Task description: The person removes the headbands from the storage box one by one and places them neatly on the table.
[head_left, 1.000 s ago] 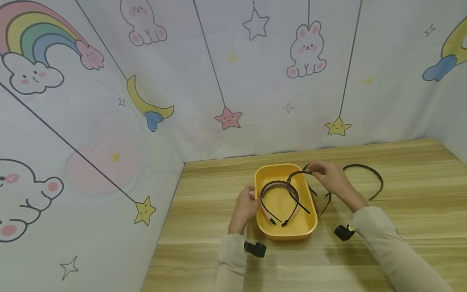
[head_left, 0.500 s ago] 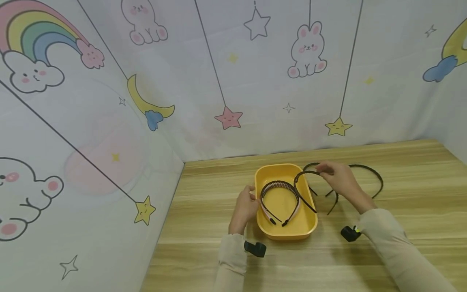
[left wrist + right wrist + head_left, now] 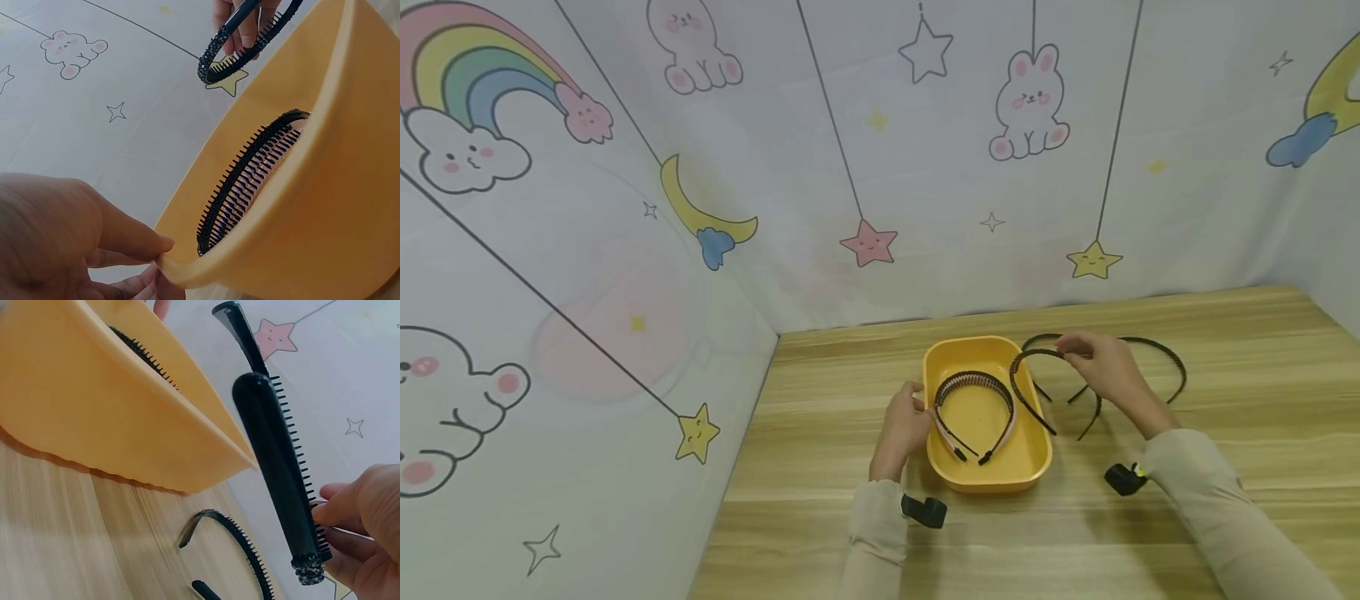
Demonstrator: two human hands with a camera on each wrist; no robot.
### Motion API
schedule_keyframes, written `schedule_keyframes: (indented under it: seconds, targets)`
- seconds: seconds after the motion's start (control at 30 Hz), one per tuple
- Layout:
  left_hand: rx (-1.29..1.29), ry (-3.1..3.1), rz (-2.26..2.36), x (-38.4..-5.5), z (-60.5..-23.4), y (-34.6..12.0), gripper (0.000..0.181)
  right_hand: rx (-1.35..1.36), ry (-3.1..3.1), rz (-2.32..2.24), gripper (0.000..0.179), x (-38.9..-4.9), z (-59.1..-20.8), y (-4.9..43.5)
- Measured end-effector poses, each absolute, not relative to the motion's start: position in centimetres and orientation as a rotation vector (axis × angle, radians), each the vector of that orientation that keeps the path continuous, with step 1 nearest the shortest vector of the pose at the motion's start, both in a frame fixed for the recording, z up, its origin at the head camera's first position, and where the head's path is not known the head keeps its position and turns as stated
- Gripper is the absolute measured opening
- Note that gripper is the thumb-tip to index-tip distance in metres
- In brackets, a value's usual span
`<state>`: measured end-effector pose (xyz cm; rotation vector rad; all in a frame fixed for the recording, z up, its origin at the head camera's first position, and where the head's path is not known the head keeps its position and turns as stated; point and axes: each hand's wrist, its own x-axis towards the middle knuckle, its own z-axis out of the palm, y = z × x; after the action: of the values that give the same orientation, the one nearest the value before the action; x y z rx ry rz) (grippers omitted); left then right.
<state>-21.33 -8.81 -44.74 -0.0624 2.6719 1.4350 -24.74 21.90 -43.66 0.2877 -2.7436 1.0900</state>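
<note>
My left hand (image 3: 902, 429) pinches the left rim of a yellow plastic basin (image 3: 988, 485) between thumb and fingers, plainly seen in the left wrist view. Inside the basin lie headbands (image 3: 250, 169), nested together, black-toothed with pink showing. Above the basin's right rim, my right hand (image 3: 1105, 367) holds a black toothed headband (image 3: 272, 444) by the top of its arc, its ends pointing down. The held headband has a beaded, glittery part. Behind it on the table lies a black headband (image 3: 1041, 337), partly hidden by the hand. Another black headband (image 3: 1180, 367) lies farther right.
The basin stands on a wood-grain table (image 3: 820, 433). A white cloth wall (image 3: 955, 250) printed with stars and rabbits rises behind the table, with another side (image 3: 587, 350) at the left. Black wrist cameras sit at both cuffs.
My right hand has moved right with the held headband, from over the basin's inside to over its right rim. The left hand and basin have stayed in place.
</note>
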Motion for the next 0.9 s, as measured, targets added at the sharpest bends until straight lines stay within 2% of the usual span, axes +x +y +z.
schedule_keyframes:
  seconds: [0.9]
  targets:
    - [-0.048,2.692,1.396,-21.3,-44.6,-8.9,0.044,0.263,-2.71,1.038,0.02,-22.8,-45.5,25.2]
